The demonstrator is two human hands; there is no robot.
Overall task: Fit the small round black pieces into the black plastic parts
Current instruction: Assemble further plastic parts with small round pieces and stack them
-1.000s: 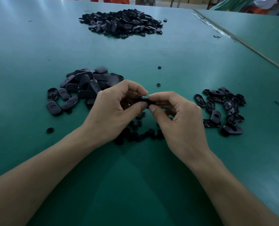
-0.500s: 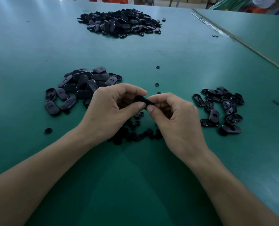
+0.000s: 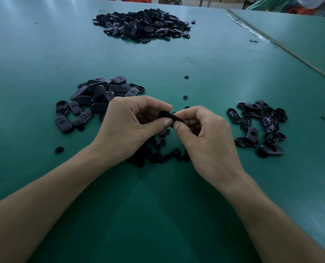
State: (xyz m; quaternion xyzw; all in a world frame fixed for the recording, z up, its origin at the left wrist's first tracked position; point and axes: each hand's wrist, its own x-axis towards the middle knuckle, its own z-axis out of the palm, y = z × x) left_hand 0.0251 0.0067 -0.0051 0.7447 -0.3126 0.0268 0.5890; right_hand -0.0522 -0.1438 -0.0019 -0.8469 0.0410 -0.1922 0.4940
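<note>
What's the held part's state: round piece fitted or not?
Cannot tell: left hand and right hand both pinch the black part, fingers covering most of it.

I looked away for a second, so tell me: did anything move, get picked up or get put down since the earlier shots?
Nothing visibly changed. The left hand and right hand still pinch the same black plastic part between them, above the small round pieces. The near-left pile, right pile and far pile lie as before.
</note>
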